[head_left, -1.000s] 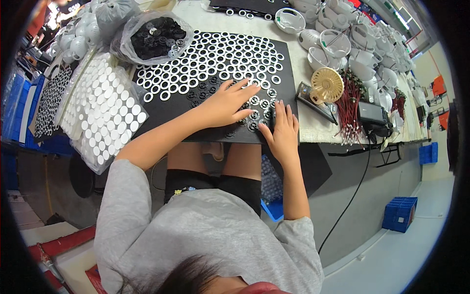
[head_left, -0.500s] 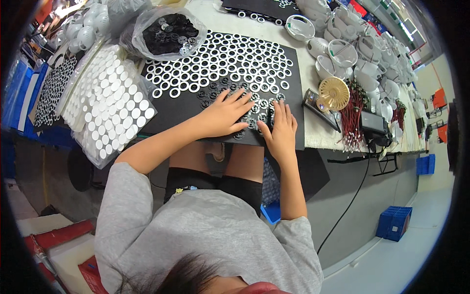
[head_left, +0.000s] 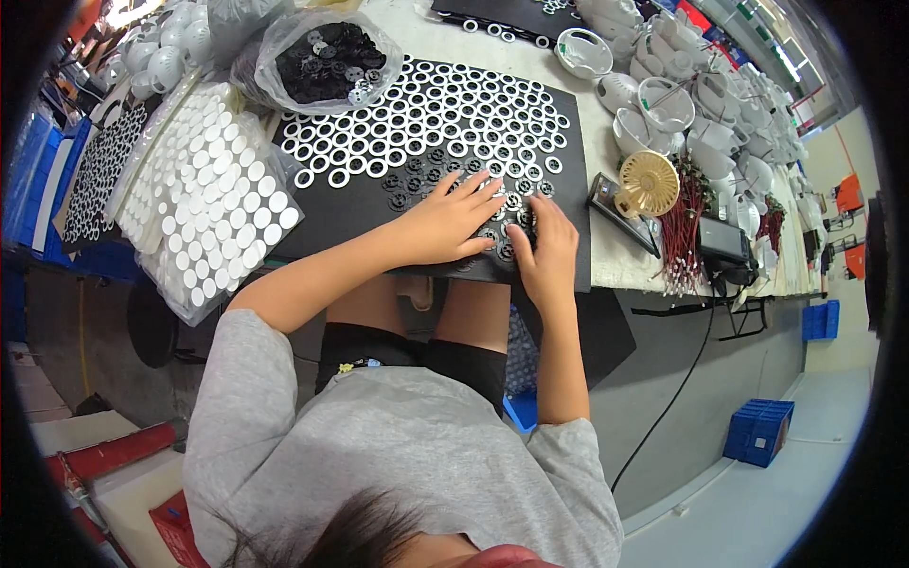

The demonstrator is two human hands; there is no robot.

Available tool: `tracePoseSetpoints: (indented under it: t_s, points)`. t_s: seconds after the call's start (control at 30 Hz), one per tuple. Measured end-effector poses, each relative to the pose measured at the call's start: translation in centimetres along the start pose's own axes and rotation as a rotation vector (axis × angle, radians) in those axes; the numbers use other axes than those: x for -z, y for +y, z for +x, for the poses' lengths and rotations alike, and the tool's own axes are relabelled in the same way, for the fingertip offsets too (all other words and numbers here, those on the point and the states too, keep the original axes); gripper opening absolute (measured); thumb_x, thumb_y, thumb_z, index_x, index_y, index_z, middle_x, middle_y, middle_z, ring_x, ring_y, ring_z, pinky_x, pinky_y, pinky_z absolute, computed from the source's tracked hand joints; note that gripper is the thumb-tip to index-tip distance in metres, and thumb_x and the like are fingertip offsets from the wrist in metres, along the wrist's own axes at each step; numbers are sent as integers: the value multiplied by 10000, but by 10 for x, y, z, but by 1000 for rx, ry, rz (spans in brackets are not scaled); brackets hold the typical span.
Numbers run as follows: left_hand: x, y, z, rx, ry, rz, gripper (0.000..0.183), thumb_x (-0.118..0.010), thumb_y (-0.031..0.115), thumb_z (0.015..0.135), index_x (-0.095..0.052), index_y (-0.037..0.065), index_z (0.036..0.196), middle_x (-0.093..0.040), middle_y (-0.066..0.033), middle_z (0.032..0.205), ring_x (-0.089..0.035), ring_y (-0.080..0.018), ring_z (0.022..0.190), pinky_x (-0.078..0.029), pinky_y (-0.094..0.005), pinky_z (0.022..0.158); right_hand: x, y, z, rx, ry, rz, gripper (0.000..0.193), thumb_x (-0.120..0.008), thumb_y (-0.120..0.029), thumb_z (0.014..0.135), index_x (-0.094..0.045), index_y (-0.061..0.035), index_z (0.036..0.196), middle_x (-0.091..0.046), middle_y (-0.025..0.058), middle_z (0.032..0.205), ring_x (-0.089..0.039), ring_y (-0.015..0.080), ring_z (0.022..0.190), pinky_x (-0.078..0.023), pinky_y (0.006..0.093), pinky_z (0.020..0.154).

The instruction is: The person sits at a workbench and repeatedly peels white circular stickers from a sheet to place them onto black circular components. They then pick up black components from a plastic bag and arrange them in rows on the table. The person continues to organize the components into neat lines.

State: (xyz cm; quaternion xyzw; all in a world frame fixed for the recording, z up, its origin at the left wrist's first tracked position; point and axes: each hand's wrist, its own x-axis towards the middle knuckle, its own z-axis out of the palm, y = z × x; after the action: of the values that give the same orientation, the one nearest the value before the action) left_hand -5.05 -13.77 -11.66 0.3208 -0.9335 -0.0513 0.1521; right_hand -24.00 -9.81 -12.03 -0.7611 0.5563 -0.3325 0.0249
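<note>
Small round black slotted discs [head_left: 414, 183] lie in a loose patch on a black board [head_left: 331, 225]. Over the middle of that patch my left hand [head_left: 445, 223] rests palm down, fingers spread, touching some discs. Just to its right, my right hand [head_left: 551, 248] lies at the patch's right side, thumb apart from the fingers and pointing toward the left hand. Between the two hands a few shinier discs [head_left: 512, 201] show. Rows of white rings with dark centres [head_left: 379, 133] cover the far part of the board. Whatever lies under my palms is hidden.
A clear bag of black discs [head_left: 327, 71] stands beyond the board's left part. Bagged sheets of white round stickers [head_left: 204, 208] lie at left. To the right are a small yellow fan [head_left: 648, 183], bundles of red wires [head_left: 684, 232] and piled white cup-shaped housings [head_left: 666, 102].
My left hand has slid slightly to the right across the discs. The right hand's fingers have bent a little, and it has shifted slightly right.
</note>
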Motion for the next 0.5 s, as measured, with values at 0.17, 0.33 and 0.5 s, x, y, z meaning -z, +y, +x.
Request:
tracePoseSetpoints:
  t_s: [0.17, 0.33, 0.5]
  points:
    - [-1, 4, 8, -41, 20, -30, 583, -512, 387, 835, -398, 3, 1258, -338, -184, 1348, -262, -324, 1285, -211, -510, 1018, 19, -2, -23, -90, 9, 40, 418, -618, -232, 773, -508, 0, 1103, -548, 151, 1112, -488, 311, 1014, -335, 401, 881]
    - [-10, 9, 10, -59, 19, -21, 588, -513, 400, 830, -414, -3, 1246, -345, -189, 1341, -270, -336, 1277, -205, -519, 1021, 16, 4, -30, -47, 11, 13, 437, -627, -227, 768, -503, 21, 1106, -531, 175, 1154, -484, 320, 1045, -338, 398, 889]
    - [-12, 9, 7, -59, -4, 18, 605, -513, 416, 826, -413, -9, 1244, -355, -194, 1332, -269, -337, 1277, -211, -519, 1019, 8, 4, -23, -28, 20, -13, 460, -613, -241, 782, -489, 36, 1127, -509, 207, 1181, -467, 334, 1086, -330, 407, 908]
